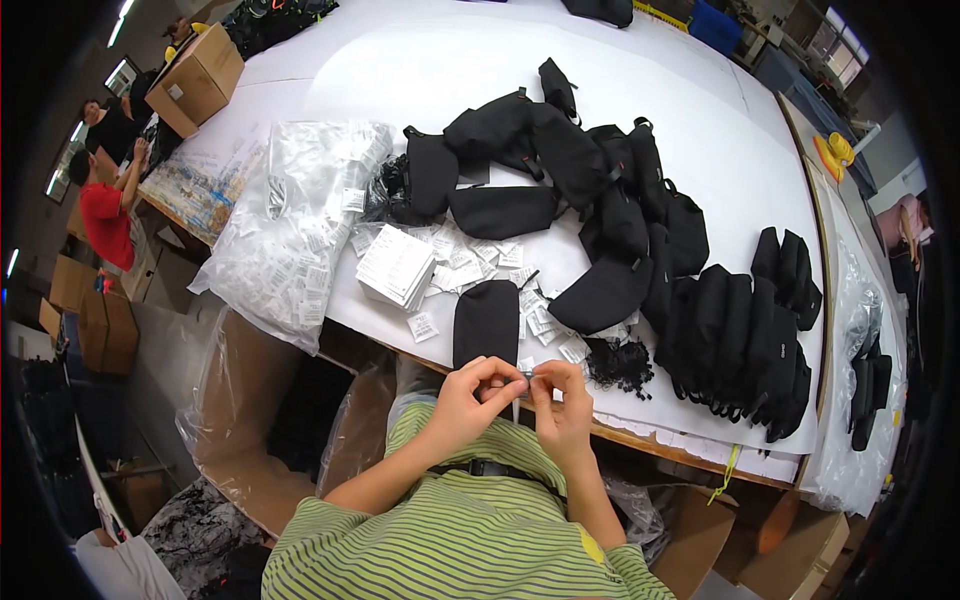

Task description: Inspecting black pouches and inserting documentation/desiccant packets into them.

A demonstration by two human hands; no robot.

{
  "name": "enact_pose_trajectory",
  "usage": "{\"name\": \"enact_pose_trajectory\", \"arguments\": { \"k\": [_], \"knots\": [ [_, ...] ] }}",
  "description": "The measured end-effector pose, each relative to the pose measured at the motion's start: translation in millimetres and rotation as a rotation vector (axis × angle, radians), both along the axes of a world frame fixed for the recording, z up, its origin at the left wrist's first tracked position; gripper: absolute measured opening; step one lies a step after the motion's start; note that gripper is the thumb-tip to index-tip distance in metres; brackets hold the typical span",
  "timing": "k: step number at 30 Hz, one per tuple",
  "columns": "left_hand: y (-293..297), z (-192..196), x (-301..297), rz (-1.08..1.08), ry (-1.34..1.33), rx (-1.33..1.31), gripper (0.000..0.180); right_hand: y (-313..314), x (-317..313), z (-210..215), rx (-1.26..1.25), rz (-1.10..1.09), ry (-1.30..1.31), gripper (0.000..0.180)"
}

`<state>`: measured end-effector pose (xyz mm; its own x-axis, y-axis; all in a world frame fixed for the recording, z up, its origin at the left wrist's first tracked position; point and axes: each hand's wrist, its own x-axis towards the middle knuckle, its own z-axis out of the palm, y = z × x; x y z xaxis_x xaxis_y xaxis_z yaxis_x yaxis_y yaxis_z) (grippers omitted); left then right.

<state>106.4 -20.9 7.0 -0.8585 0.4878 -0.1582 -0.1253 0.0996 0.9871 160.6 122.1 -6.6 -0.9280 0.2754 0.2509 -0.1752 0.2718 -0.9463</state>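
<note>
At the table's front edge my left hand [472, 402] and my right hand [563, 412] are close together, thumbs and forefingers pinched. Something small and dark sits between their fingertips, too small to make out. Just beyond them a black fabric pouch [486, 325] lies flat on the white table [700, 110], its near end by my left fingers. Loose white printed tags [462, 268] are scattered behind it. To the right of my hands lies a small heap of thin black loops [619, 366].
A white card stack [396, 266] stands left of the pouch, beside a clear bag of tags [300, 230]. Piled black pouches [570, 155] fill the middle; a row of them [735, 335] lies right. Open cartons [250, 390] sit below the edge. A person in red [107, 222] stands far left.
</note>
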Motion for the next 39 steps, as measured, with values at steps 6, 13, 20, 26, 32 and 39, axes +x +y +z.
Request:
{"name": "enact_pose_trajectory", "arguments": {
  "k": [6, 13, 20, 26, 32, 39],
  "knots": [
    [1, -11, -13, -0.096, -0.113, 0.236, 0.018, 3, 2, 0, -0.301, 0.118, -0.076, 0.015],
    [14, -21, -56, -0.473, 0.530, -0.124, 0.022, 19, -4, 9, -0.609, 0.121, -0.014, 0.020],
    [17, -40, -93, -0.623, 0.971, -0.447, 0.048, 38, 4, 13, -0.656, 0.030, 0.010, 0.020],
    [6, -40, -102, -0.385, 1.189, -0.524, 0.031, 52, 16, 2, -0.667, 0.005, 0.044, 0.016],
    [-11, -34, -119, -0.355, 1.281, -0.566, 0.022, 64, 19, -2, -0.588, -0.045, 0.064, 0.007],
    [-18, -39, -127, -0.362, 1.112, -0.477, 0.020, 66, 24, -4, -0.591, -0.043, 0.068, 0.006]
  ]
}}
